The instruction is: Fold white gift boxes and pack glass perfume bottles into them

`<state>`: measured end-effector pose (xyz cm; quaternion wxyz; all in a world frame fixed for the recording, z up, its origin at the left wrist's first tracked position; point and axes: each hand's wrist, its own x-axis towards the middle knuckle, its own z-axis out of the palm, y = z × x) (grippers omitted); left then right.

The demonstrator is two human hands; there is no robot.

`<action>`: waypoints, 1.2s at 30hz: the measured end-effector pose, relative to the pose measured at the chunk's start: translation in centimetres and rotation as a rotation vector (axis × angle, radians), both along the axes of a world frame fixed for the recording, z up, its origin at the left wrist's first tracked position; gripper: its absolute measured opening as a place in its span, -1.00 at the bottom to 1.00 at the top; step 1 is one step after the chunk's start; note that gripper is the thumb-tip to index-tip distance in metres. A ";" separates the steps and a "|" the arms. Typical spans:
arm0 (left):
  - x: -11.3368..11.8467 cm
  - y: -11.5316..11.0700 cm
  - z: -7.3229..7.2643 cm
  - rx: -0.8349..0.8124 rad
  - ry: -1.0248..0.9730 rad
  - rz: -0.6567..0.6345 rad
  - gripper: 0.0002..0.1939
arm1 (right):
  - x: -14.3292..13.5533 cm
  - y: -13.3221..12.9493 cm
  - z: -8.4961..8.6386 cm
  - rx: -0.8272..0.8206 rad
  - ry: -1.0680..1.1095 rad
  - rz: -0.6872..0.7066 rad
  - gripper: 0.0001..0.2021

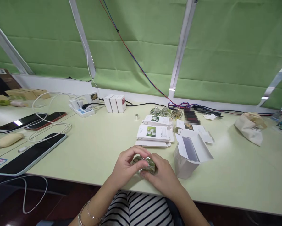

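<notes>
Close to the table's front edge, both hands are around a round clear glass bottle (150,165). My left hand (129,160) has its thumb and fingers closed at the bottle's top, where the neck is mostly hidden. From the right side, my right hand (163,175) grips the body. To the right stands a white box (186,157) with its flaps up and a pale inner panel showing. Just beyond the hands lie white cartons with a flower picture (152,133), stacked flat. A small silver cap (136,116) stands farther back.
Several similar glass bottles (166,111) stand at the back near bundled cables (180,105). Upright white boxes (114,104) and a power strip (81,110) are at the back left. Phones (32,153) and white cords lie left; a cloth bag (249,128) rests right.
</notes>
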<state>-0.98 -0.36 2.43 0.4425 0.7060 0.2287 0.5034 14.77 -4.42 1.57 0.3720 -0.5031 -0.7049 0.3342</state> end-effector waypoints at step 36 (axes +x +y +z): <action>-0.2 -0.6 -0.6 0.015 0.112 0.152 -0.60 | 0.0 -0.1 -1.9 0.419 -0.045 0.049 -0.34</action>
